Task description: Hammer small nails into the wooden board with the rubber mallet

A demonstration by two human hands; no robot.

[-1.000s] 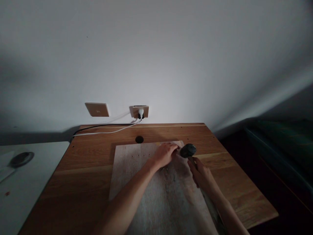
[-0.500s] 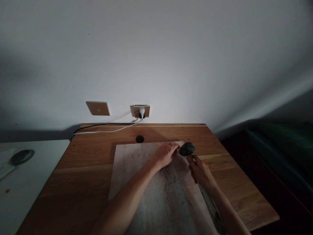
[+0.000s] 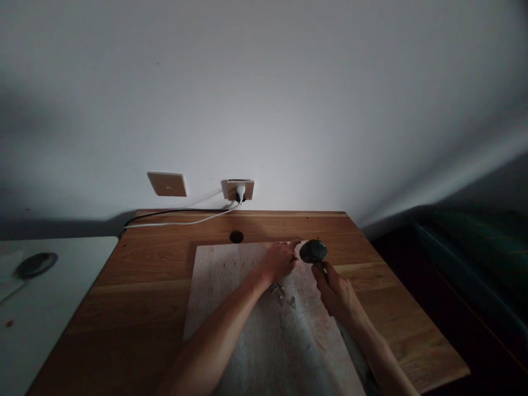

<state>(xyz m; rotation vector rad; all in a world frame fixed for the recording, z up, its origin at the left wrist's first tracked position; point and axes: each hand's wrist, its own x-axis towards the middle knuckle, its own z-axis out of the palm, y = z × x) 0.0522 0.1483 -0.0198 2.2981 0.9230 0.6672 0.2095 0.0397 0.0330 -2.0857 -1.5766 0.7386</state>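
My right hand (image 3: 336, 289) is wrapped round the handle of a mallet with a dark rounded head (image 3: 313, 251), raised over the right part of a pale wooden board (image 3: 264, 341). Close to the mallet head, my left hand (image 3: 280, 258) rests on the board near its far edge. Its index finger is stretched out, with the thumb apart from it; nothing shows between them. Several small dark dots, nails or holes, run in a row left of this hand. Thin shiny pieces (image 3: 282, 294), too small to name, lie on the board just below the left wrist.
The board lies on a brown wooden table (image 3: 136, 297) against a white wall. A round hole (image 3: 236, 236) is in the tabletop. Cables run from a wall socket (image 3: 240, 190) to the left. A white surface (image 3: 41, 308) with a dark round object adjoins the left side.
My left index finger has lifted and spread from the thumb, where the fingertips were together. The mallet has shifted slightly left. More of the shiny pieces now shows.
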